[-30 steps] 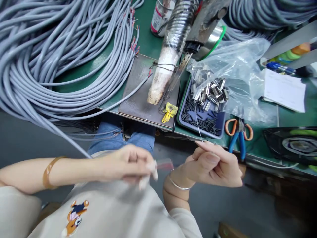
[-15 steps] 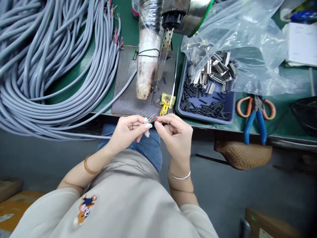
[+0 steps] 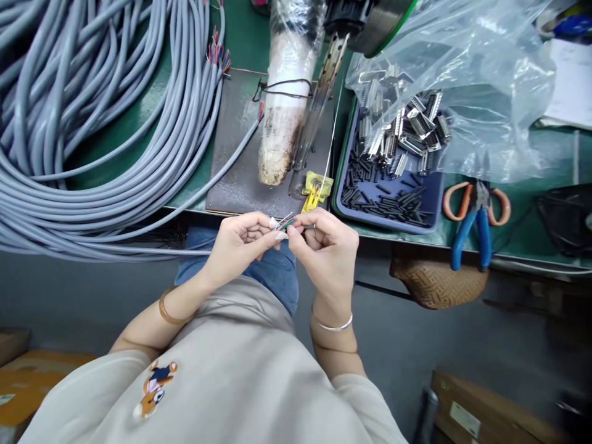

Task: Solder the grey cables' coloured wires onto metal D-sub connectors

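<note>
Bench: green top, crowded, grey floor below its front edge.
Left hand: thumb and forefinger closed in a pinch on the wires, other fingers curled; white covers on the tips.
Right hand: thumb and forefinger pinched together on the wires, no gap seen.
Wires: thin, coloured, between the two hands, just off the bench edge.
Handling (judged): very light, flexible, easily bent at the tips; best held on the coloured sleeves, behind the ends.
Clip: yellow, just beyond the right fingertips.
Tray: holds black tubes and metal connectors.
Cables: grey, heaped at left.
</note>
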### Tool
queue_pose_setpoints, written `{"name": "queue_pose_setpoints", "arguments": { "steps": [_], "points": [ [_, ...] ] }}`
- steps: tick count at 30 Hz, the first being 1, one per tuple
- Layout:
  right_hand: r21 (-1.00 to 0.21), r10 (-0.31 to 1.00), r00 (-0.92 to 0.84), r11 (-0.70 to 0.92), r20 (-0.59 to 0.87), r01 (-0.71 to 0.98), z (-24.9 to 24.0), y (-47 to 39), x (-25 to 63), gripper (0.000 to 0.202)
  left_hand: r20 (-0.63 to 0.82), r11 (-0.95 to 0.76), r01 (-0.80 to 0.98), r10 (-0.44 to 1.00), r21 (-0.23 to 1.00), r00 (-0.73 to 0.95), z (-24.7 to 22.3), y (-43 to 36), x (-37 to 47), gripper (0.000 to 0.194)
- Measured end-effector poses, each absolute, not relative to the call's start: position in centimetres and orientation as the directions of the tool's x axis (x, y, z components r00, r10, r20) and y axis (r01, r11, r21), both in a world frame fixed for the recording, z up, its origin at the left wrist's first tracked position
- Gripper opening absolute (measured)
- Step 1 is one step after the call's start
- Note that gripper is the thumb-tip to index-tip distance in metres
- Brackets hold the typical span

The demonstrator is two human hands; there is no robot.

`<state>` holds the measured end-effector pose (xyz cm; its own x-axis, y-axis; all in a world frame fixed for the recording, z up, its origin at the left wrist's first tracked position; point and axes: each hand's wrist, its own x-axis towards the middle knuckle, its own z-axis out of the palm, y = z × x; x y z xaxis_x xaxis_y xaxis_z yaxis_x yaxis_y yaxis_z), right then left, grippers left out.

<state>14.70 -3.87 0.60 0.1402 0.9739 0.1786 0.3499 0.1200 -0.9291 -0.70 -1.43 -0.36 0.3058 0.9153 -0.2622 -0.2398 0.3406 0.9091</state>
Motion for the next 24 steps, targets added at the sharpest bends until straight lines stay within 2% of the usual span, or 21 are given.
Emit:
{"name": "queue_pose_setpoints", "arguments": {
  "steps": [9,11,13,15,18,20,22,24],
  "points": [
    [-0.964,0.993,0.116,-0.002,0.030,0.265,0.1,-3.8,14.9,0.008,-0.207,0.303,-0.272,0.921,0.913,0.331,-0.4,-1.6,-1.3,0.039],
    [-0.963,0.994,0.105,0.011,0.041,0.270,0.0,-4.0,14.8,0.009,-0.183,0.279,-0.279,0.927,0.919,0.327,-0.5,-1.8,-1.5,0.039],
    [-0.941,0.989,0.100,0.073,0.112,0.331,-0.2,-4.3,14.6,0.010,-0.151,0.247,-0.286,0.935,0.926,0.320,-0.5,-1.9,-1.6,0.042],
    [-0.862,0.959,0.088,0.201,0.271,0.465,-0.4,-4.7,14.3,0.011,-0.130,0.224,-0.281,0.940,0.933,0.317,-0.6,-2.1,-1.6,0.042],
    [-0.590,0.846,-0.065,0.422,0.530,0.688,-0.7,-5.3,13.8,0.015,-0.125,0.213,-0.267,0.942,0.940,0.312,-0.7,-2.3,-1.8,0.037],
    [-0.430,0.787,-0.187,0.500,0.588,0.752,-0.9,-5.5,13.7,0.018,-0.138,0.224,-0.257,0.939,0.940,0.314,-0.8,-2.3,-1.8,0.036],
    [-0.385,0.776,-0.237,0.523,0.585,0.760,-1.0,-5.6,13.8,0.017,-0.153,0.239,-0.252,0.936,0.938,0.318,-0.9,-2.3,-1.9,0.036],
    [-0.433,0.789,-0.225,0.523,0.572,0.734,-1.0,-5.6,14.1,0.015,-0.156,0.242,-0.254,0.936,0.937,0.317,-0.8,-2.4,-1.9,0.037]
  ]
}}
